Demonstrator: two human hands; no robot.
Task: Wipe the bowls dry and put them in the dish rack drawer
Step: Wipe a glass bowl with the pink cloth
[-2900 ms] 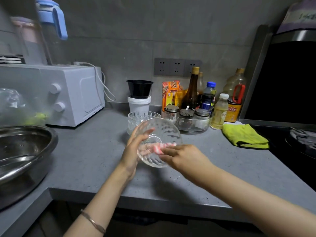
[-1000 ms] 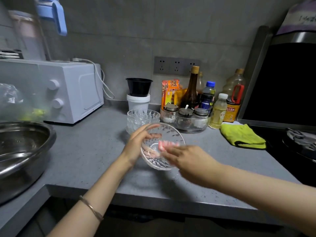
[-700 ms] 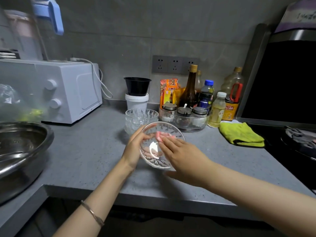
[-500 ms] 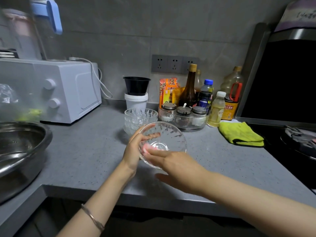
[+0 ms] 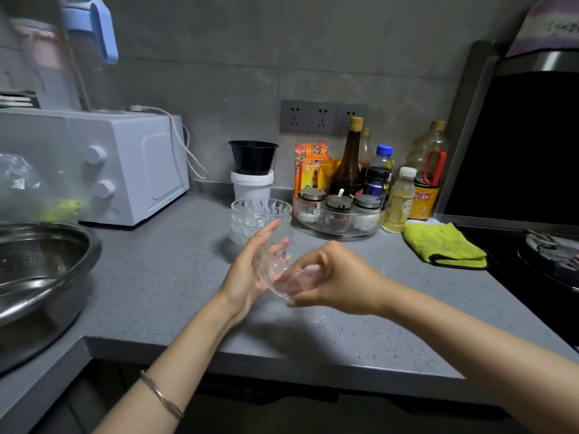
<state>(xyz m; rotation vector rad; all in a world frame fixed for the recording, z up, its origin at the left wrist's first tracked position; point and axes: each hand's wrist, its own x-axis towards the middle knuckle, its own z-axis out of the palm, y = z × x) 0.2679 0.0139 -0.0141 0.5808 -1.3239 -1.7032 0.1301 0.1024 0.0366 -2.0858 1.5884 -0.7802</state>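
I hold a clear cut-glass bowl [image 5: 273, 267] on its side above the grey counter [image 5: 150, 286]. My left hand [image 5: 242, 275] lies against the bowl's outer left side with its fingers nearly straight. My right hand [image 5: 340, 278] curls over the bowl's rim, thumb underneath, with its fingers pressing something pink, which looks like a small cloth [image 5: 302, 278], against the inside; it shows only through the glass. A stack of matching glass bowls [image 5: 260, 214] stands just behind my left hand. No dish rack drawer is in view.
A large steel basin [image 5: 40, 270] sits at the left and a white microwave [image 5: 131, 164] behind it. A tray of spice jars [image 5: 338, 222] and bottles line the back wall. A yellow-green cloth [image 5: 445, 245] lies by the black stove [image 5: 551, 261].
The bowl has turned from facing me to lying sideways and has dropped slightly. My right hand moved from wiping inside it to curling over its rim. My left fingers have straightened.
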